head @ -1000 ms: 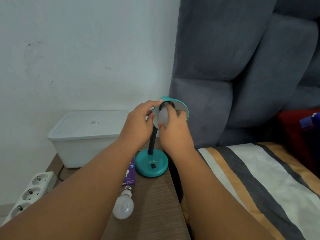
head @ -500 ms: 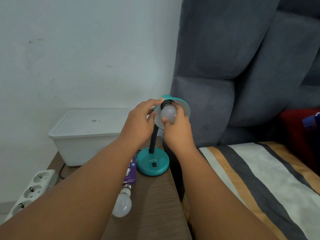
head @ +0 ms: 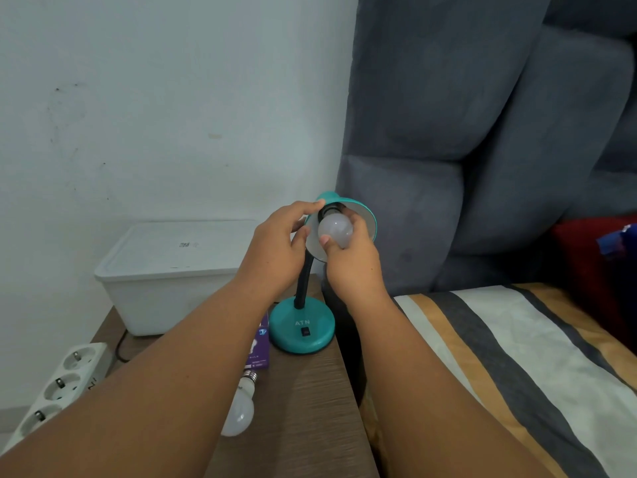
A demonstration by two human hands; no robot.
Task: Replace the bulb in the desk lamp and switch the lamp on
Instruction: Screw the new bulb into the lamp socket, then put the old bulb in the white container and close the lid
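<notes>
A teal desk lamp with a round base point(head: 302, 331) and a black flexible neck stands on the wooden bedside table point(head: 310, 408). Its shade point(head: 365, 212) is tilted toward me. My left hand point(head: 275, 246) grips the shade's left rim. My right hand point(head: 351, 257) holds a white bulb point(head: 333, 229) whose base sits in the black socket inside the shade. A second white bulb point(head: 239, 408) lies on the table near the front, beside a purple bulb box point(head: 260, 346). A black rocker switch point(head: 305, 331) sits on the lamp base.
A white lidded plastic box point(head: 165, 270) stands at the table's back left against the wall. A white power strip point(head: 55, 384) lies left of the table. A striped bed point(head: 517, 367) and grey padded headboard point(head: 448, 132) fill the right side.
My right hand has turned on the bulb, so more of the bulb's white globe shows. The view has shifted slightly; the lamp and my left hand keep their places.
</notes>
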